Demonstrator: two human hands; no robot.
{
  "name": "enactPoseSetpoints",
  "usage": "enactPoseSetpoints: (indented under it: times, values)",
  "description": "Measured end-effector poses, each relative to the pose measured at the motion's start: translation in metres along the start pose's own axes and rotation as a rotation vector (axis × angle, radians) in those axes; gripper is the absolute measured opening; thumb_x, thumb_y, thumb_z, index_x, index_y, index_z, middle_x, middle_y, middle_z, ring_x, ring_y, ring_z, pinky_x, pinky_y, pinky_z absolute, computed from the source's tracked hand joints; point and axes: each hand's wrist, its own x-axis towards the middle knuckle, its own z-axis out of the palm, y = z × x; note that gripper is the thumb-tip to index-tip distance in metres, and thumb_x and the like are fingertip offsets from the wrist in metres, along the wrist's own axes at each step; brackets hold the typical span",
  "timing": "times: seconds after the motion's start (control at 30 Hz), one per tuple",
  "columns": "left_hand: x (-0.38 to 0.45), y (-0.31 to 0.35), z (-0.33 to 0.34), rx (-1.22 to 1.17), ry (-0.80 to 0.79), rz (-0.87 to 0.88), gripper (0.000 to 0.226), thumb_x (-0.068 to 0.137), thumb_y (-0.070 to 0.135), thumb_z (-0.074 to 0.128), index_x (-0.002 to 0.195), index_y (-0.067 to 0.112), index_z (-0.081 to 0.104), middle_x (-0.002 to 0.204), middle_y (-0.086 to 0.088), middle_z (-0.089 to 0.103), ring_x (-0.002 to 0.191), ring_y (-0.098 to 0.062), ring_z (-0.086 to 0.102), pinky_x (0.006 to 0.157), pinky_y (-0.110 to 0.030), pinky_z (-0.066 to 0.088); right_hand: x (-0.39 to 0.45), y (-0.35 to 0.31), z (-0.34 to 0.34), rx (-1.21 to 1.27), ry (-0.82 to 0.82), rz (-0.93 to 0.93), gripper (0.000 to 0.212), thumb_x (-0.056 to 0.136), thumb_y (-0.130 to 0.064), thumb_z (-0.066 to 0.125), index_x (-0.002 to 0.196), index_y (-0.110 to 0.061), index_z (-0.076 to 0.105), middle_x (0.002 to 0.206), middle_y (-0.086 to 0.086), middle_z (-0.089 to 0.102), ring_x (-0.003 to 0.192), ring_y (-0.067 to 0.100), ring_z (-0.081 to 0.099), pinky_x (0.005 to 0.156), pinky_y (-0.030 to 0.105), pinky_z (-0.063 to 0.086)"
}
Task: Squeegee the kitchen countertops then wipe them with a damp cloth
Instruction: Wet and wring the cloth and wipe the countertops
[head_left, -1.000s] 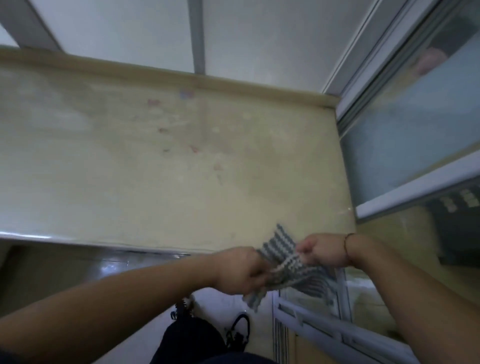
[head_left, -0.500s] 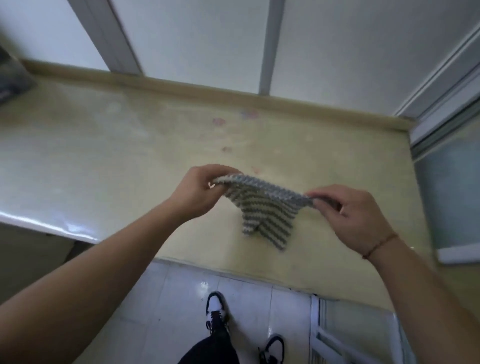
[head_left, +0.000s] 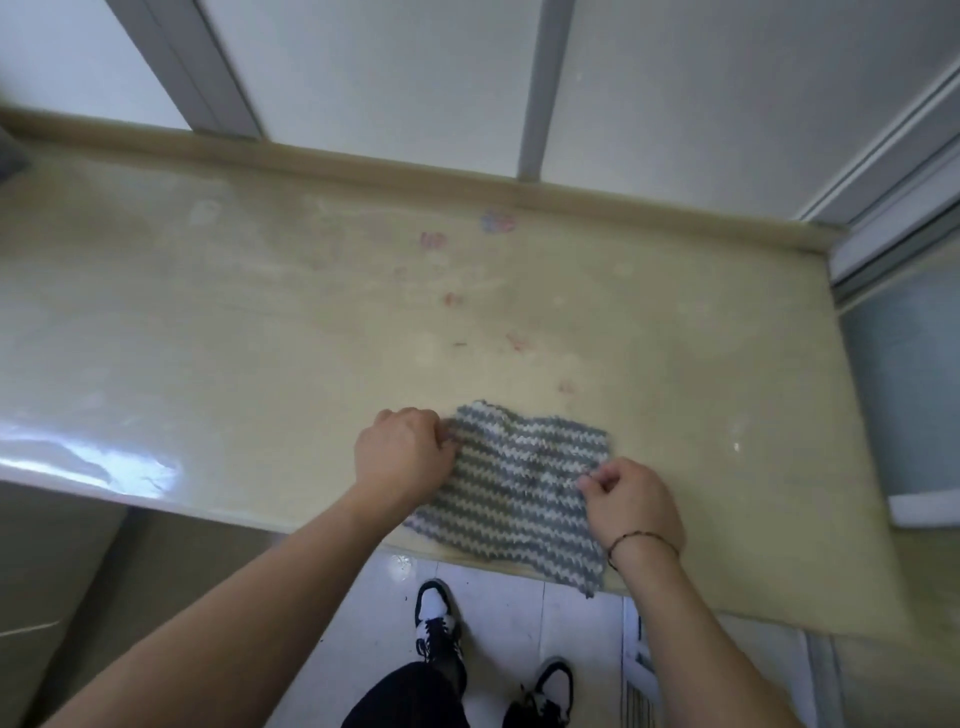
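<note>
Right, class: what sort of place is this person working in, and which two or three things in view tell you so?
Most likely a home kitchen. A glossy beige countertop with a raised back lip runs along a panelled wall, the floor below is white tile, and both hands spread a striped grey-and-white cloth flat on it.

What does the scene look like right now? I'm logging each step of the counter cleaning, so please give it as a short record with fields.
surface: beige countertop, glossy, with faint reddish marks toward the back
cloth: grey and white striped cloth spread flat on the countertop near the front edge, one corner hanging over it
left hand: left hand pinches the cloth's left edge
right hand: right hand pinches the cloth's right side
squeegee: not in view
floor: white tiles, two black and white shoes
</note>
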Motion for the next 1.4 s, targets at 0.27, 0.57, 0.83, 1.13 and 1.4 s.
enactPoseSetpoints:
  times: [0.27, 0.57, 0.83, 1.13, 1.4]
  values:
    - [-0.015, -0.002, -0.028, -0.840, -0.033, -0.185, 0.015, 0.087, 0.024, 0.069, 0.095, 0.017, 0.058, 0.076, -0.005, 0.070, 0.064, -0.019, 0.065, 0.063, -0.034, 0.051, -0.016, 0.010, -0.023, 0.648, 0.096, -0.052, 0.008, 0.093, -0.014, 0.061, 0.091, -0.015, 0.053, 0.067, -0.006, 0.061, 0.065, 0.016, 0.061, 0.059, 0.026, 0.043]
    - [-0.014, -0.016, -0.081, -0.885, 0.306, 0.151, 0.028, 0.076, 0.011, 0.079, 0.096, 0.030, 0.073, 0.076, 0.026, 0.071, 0.080, 0.007, 0.066, 0.081, -0.011, 0.048, -0.005, -0.007, -0.077, 0.726, 0.232, -0.514, 0.027, 0.077, -0.006, 0.079, 0.094, -0.026, 0.072, 0.092, -0.002, 0.073, 0.082, -0.003, 0.066, 0.081, 0.013, 0.050]
    - [-0.075, -0.068, -0.008, -0.289, 0.428, 0.503, 0.030, 0.086, 0.046, 0.061, 0.080, 0.020, 0.075, 0.097, 0.008, 0.070, 0.090, -0.009, 0.063, 0.079, -0.038, 0.049, -0.053, 0.078, -0.012, 0.193, 0.292, -0.784, 0.030, 0.089, -0.037, 0.055, 0.083, -0.015, 0.074, 0.086, -0.004, 0.068, 0.093, 0.020, 0.059, 0.079, 0.036, 0.051]
    - [-0.053, -0.031, -0.054, -0.704, 0.241, 0.250, 0.025, 0.084, 0.013, 0.072, 0.076, 0.035, 0.064, 0.082, 0.015, 0.071, 0.085, -0.003, 0.067, 0.085, -0.033, 0.054, -0.046, 0.028, -0.057, 0.579, 0.128, -0.616, 0.018, 0.088, -0.005, 0.067, 0.086, -0.023, 0.063, 0.084, -0.014, 0.066, 0.082, -0.006, 0.063, 0.073, 0.003, 0.046]
    - [0.015, -0.017, -0.064, -0.657, 0.451, 0.421, 0.008, 0.078, 0.011, 0.078, 0.084, 0.015, 0.075, 0.090, 0.008, 0.073, 0.090, -0.007, 0.066, 0.085, -0.030, 0.051, 0.031, 0.005, -0.060, 0.367, 0.333, -0.811, 0.004, 0.087, -0.012, 0.067, 0.087, -0.010, 0.071, 0.086, -0.001, 0.069, 0.083, 0.015, 0.062, 0.080, 0.024, 0.048]
